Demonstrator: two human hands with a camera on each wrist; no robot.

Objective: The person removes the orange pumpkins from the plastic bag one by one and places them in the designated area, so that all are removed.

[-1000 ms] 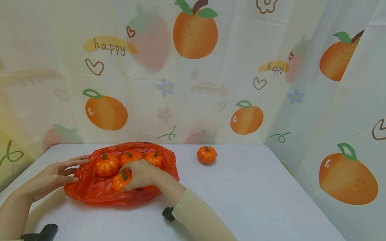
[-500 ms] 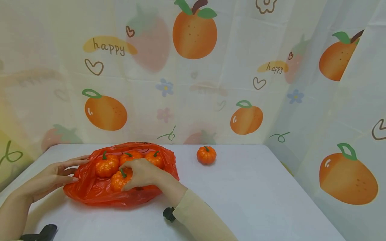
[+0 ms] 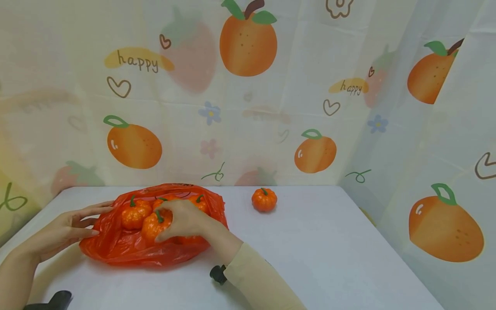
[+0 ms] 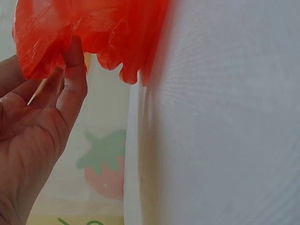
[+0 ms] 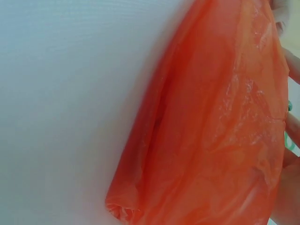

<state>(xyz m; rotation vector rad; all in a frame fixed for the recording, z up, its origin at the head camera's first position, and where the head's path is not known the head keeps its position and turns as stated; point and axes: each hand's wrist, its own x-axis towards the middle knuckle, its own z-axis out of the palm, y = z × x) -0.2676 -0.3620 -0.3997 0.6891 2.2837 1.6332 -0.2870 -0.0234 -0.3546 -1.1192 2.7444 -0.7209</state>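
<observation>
In the lower left of the head frame, the person's right hand reached into the mouth of a red plastic bag and gripped an orange pumpkin with a green stem, thumb and fingers curved around its right side, while other pumpkins lay beside and behind it in the bag. The left hand, at the frame's left, was loosely extended, its fingers and thumb touching the bag's left side. A separate pumpkin, just right of centre, sat on the white table apart from the bag.
</observation>
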